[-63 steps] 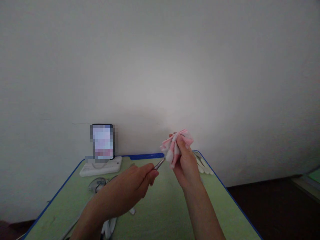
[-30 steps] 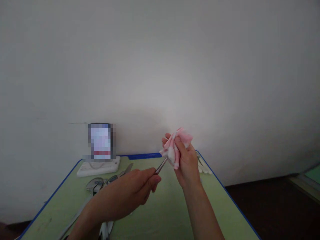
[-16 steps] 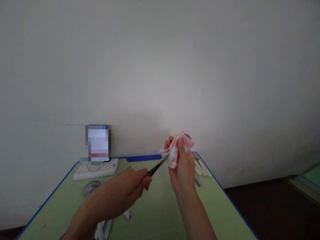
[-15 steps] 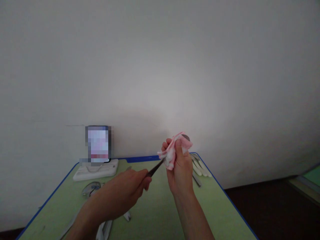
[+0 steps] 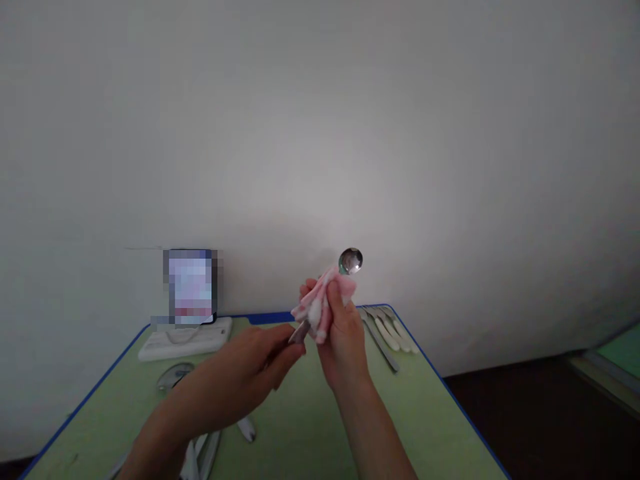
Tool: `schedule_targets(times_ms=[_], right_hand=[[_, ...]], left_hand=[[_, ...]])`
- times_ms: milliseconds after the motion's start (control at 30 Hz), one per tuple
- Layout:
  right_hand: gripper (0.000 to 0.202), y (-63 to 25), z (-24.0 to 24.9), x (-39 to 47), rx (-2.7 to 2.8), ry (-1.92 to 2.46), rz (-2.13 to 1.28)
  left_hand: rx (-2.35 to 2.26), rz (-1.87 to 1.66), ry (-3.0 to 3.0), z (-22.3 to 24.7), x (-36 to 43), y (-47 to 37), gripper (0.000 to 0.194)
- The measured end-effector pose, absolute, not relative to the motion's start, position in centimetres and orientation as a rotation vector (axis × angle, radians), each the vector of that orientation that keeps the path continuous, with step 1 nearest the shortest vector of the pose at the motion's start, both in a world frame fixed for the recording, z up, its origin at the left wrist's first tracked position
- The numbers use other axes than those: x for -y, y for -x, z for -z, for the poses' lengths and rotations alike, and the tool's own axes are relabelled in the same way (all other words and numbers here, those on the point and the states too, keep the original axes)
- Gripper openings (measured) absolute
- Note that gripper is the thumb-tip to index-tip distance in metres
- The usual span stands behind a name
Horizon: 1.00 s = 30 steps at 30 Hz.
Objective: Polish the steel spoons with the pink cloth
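Note:
A metal spoon (image 5: 351, 261) is held up over the table, its round bowl pointing away to the upper right. My left hand (image 5: 260, 363) pinches the end of its handle. Around the spoon's upper handle, just below the bowl, my right hand (image 5: 343, 327) is closed on a crumpled pink and white cloth (image 5: 320, 308), thumb on top. The middle of the handle is hidden by the cloth.
On the green table (image 5: 310, 427) with a blue edge, several pieces of cutlery (image 5: 393, 333), some white-handled, lie at the back right. At the back left, a lit device (image 5: 193, 287) stands by a white stand (image 5: 185, 339). More cutlery (image 5: 246, 429) lies near my left arm.
The cloth and my right hand have moved left and down the handle, nearer my left hand. More of the spoon's bowl now shows above the cloth.

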State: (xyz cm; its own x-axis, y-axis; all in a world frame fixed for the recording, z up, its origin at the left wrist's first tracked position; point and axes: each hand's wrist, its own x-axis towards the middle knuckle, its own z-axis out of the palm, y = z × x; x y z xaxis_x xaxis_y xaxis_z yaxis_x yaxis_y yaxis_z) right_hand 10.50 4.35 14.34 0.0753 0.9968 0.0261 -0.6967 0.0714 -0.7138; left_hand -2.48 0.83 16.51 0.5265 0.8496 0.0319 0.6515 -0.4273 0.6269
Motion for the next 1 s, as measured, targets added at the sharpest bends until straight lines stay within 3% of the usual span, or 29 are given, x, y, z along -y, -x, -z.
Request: schedule_targets(times_ms=[167, 400, 533, 733, 1000], right_hand=[[0.028, -11.2, -14.9, -4.3, 0.608, 0.563, -1.402], [0.029, -11.8, -15.7, -3.7, 0.651, 0.421, -1.506], [0.029, -12.0, -15.9, -3.3, 0.687, 0.403, -1.522], [0.035, -11.7, -15.6, -3.2, 0.821, 0.508, -1.504], [0.040, -11.2, -15.1, -2.8, 1.096, 0.645, -1.460]], left_hand=[[-1.010, -0.514, -2.126, -16.7, -0.5, 3.0, 0.032], [-0.622, -0.834, -1.679, -15.6, -1.0, 3.1, 0.035], [-0.393, -0.751, -1.427, -14.8, -1.4, 2.7, 0.042], [-0.487, -0.717, -1.490, -14.8, -1.6, 2.7, 0.032], [-0.830, -0.831, -1.688, -15.1, -2.2, 2.3, 0.042]])
